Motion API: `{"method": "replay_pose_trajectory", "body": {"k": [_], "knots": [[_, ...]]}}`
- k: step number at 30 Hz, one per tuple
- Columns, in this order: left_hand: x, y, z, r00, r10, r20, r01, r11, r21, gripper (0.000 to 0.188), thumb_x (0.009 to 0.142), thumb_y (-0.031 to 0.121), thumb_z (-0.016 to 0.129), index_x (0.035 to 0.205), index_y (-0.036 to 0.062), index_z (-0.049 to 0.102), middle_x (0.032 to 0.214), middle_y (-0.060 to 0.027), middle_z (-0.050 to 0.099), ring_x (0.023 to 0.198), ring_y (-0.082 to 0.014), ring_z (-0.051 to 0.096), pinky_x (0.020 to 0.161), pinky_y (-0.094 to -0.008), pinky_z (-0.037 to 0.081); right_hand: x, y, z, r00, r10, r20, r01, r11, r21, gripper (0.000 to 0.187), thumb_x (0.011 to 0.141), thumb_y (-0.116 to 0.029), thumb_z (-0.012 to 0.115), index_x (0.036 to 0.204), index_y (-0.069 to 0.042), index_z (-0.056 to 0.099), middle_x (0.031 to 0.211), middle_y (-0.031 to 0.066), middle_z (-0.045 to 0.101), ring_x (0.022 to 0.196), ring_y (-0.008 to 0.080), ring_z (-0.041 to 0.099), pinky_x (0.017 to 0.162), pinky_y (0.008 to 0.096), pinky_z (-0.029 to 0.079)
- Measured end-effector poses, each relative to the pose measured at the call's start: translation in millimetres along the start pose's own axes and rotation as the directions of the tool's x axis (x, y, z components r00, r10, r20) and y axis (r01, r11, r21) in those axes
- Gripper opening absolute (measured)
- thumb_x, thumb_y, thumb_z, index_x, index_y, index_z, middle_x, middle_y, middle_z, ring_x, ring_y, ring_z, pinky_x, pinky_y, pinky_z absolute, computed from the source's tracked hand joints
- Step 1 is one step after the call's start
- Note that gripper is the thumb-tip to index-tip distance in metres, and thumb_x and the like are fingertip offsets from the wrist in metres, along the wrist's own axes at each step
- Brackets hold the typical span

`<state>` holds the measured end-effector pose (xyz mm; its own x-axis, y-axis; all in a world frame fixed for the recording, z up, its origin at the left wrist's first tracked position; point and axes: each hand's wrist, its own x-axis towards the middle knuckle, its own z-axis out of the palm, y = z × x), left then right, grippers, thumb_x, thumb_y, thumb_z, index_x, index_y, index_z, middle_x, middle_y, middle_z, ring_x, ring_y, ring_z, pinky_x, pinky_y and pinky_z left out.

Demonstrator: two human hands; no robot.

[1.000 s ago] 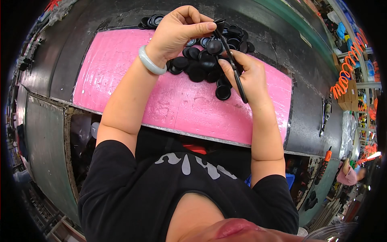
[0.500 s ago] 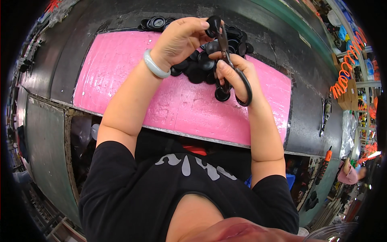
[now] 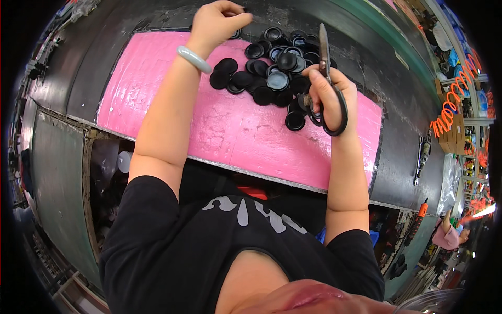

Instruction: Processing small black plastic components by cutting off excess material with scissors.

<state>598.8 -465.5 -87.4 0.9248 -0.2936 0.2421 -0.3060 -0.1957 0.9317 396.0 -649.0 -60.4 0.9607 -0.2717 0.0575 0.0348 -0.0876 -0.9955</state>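
My left hand (image 3: 219, 22) is beyond the far left part of the pink mat, thumb stretched out and apart from the forefinger. A small dark spot shows at its fingertips, too indistinct to name. My right hand (image 3: 334, 97) grips black-handled scissors (image 3: 325, 49), their blades pointing away from me and looking closed. A heap of round black caps (image 3: 261, 95) lies between my hands. Some caps show shallow, rimmed insides, others smooth faces. One cap (image 3: 295, 121) sits at the heap's near edge, beside the scissor handles.
The pink mat (image 3: 151, 89) covers the middle of a dark worktable (image 3: 402, 152). A few more caps (image 3: 236, 34) lie behind my left hand. At the right are a long metal tool (image 3: 420, 157), a coiled orange hose (image 3: 444, 112), cardboard boxes (image 3: 454, 131) and a person in pink (image 3: 446, 235).
My left hand has moved away to the far left, and the black cap it held is no longer seen in it. The scissors have swung right and more upright with my right hand.
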Motion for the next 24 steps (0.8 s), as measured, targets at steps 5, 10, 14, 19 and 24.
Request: {"method": "replay_pose_trajectory", "body": {"k": [5, 10, 14, 19, 24], "knots": [[15, -36, -28, 0.973, 0.229, -0.031, -0.116, 0.598, 0.793, 0.026, 0.073, 0.026, 0.074, 0.091, 0.0068, 0.071, 0.094, -0.0127, 0.069, 0.088, -0.0312, 0.064, 0.083, -0.0363, 0.050, 4, -2, 0, 0.999, -0.002, -0.036, 0.003, 0.999, 0.039, 0.022, 0.092, -0.022, 0.067, 0.093, 0.000, 0.066, 0.058, -0.0028, 0.051, 0.047, 0.0044, 0.044, 0.045, 0.0204, 0.035], [-1, -19, -5, 0.862, 0.470, 0.189, -0.464, 0.583, 0.667, 0.026, 0.069, 0.022, 0.077, 0.087, 0.0044, 0.070, 0.097, -0.0140, 0.068, 0.086, -0.0309, 0.064, 0.079, -0.0388, 0.051, 6, 3, 1, 1.000, -0.020, -0.017, 0.020, 1.000, -0.010, 0.022, 0.091, -0.022, 0.068, 0.095, 0.000, 0.066, 0.059, -0.0025, 0.052, 0.048, 0.0045, 0.046, 0.045, 0.0204, 0.037], [-24, -6, 18, 0.859, 0.108, 0.500, -0.405, 0.742, 0.534, 0.027, 0.069, 0.021, 0.079, 0.084, 0.0006, 0.070, 0.090, -0.0152, 0.068, 0.088, -0.0300, 0.065, 0.078, -0.0372, 0.051, 6, 6, 0, 1.000, -0.020, -0.015, 0.020, 1.000, -0.024, 0.022, 0.091, -0.022, 0.068, 0.096, 0.000, 0.067, 0.060, -0.0025, 0.053, 0.049, 0.0042, 0.047, 0.045, 0.0201, 0.037], [-25, -3, 24, 0.883, 0.089, 0.460, -0.354, 0.770, 0.531, 0.022, 0.075, 0.019, 0.075, 0.083, -0.0018, 0.069, 0.070, -0.0148, 0.068, 0.058, -0.0246, 0.066, 0.061, -0.0344, 0.053, 5, 6, 1, 0.999, -0.024, -0.021, 0.023, 0.998, -0.061, 0.020, 0.090, -0.020, 0.069, 0.095, -0.001, 0.067, 0.061, -0.0036, 0.054, 0.049, 0.0035, 0.046, 0.045, 0.0198, 0.037], [-25, -6, 24, 0.880, 0.126, 0.458, -0.393, 0.736, 0.551, 0.022, 0.078, 0.020, 0.074, 0.080, -0.0015, 0.070, 0.063, -0.0137, 0.066, 0.051, -0.0228, 0.065, 0.058, -0.0335, 0.053, 5, 10, 4, 0.999, -0.041, -0.018, 0.038, 0.991, -0.127, 0.019, 0.089, -0.020, 0.071, 0.095, -0.003, 0.068, 0.063, -0.0060, 0.054, 0.050, 0.0019, 0.045, 0.045, 0.0193, 0.035]]}}
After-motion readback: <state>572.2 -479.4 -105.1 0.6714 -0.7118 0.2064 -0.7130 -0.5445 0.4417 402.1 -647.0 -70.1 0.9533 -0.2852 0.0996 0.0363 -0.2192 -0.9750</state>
